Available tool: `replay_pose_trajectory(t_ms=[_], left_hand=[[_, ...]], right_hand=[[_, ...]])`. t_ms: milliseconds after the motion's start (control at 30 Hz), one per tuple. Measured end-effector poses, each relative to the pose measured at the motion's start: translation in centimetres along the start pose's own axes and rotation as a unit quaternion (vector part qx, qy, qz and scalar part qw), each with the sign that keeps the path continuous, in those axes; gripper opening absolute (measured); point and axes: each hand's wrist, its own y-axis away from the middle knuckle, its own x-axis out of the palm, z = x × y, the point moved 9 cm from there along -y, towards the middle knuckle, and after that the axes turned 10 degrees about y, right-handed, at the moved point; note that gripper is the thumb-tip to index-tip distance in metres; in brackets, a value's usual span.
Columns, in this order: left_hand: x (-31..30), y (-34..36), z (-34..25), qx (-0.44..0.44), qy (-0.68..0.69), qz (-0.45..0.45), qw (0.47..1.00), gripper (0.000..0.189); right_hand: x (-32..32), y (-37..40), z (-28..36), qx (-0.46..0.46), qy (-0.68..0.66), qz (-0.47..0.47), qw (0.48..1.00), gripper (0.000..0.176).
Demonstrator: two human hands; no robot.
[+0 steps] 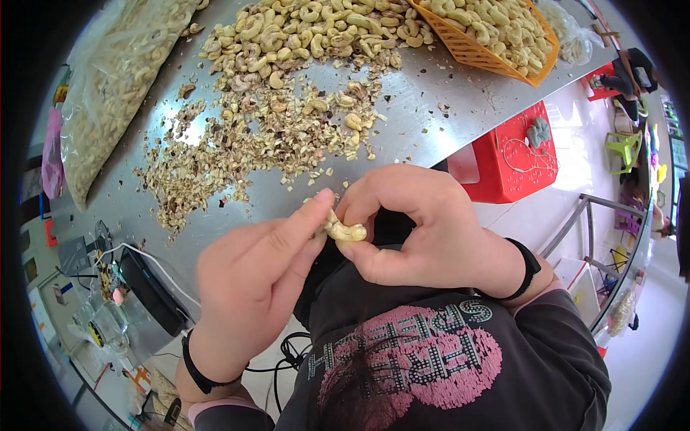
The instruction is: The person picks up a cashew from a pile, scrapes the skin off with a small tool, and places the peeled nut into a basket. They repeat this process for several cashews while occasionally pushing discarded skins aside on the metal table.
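Head view: both hands are raised over the near edge of the steel desk (431,108), close to the body. The left hand (248,284) has its thumb laid along a single cashew kernel (346,231), its grip pinching one end. The right hand (420,230) has curled fingers closed on the other end, so the kernel is held in the air between the two. Held this way, both thumbs can likely work its surface.

- Skin and shell fragments (244,147) are spread over the desk just beyond the hands, probably where the waste drops.
- Pale kernel heap (309,32) lies farther back, touching the fragments.
- Orange basket (467,50) of kernels sits at the far right, apart from the debris.
- Clear bag of cashews (100,93) lies along the left edge.
- Red stool (514,154) stands below the desk.
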Motion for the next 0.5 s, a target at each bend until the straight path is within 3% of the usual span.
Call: replay_pose_trajectory(t_ms=[67, 100, 167, 200, 267, 500], left_hand=[[0.4, 0.3, 1.8, -0.105, 0.089, 0.024, 0.99, 0.032], [0.3, 0.4, 1.9, -0.105, 0.089, 0.023, 0.99, 0.032], [0.8, 1.0, 3.6, -0.207, 0.248, 0.016, 0.946, 0.026], [0.8, 1.0, 3.6, -0.207, 0.248, 0.016, 0.946, 0.026], [1.1, 1.6, 5.1, -0.291, 0.365, -0.028, 0.884, 0.026], [0.8, 1.4, 4.8, -0.26, 0.394, -0.038, 0.881, 0.032]], right_hand=[[0.1, 0.1, -0.1, 0.007, -0.009, 0.002, 1.0, 0.013], [0.3, 0.1, -0.3, 0.016, -0.033, 0.015, 0.999, 0.013], [0.6, 0.2, -0.4, 0.025, -0.057, 0.028, 0.998, 0.012], [0.7, 0.4, -1.0, 0.061, -0.116, 0.034, 0.991, 0.011], [1.0, 0.5, -1.5, 0.097, -0.174, 0.041, 0.979, 0.01], [2.1, 0.8, -2.5, 0.19, -0.316, 0.072, 0.927, 0.012]])
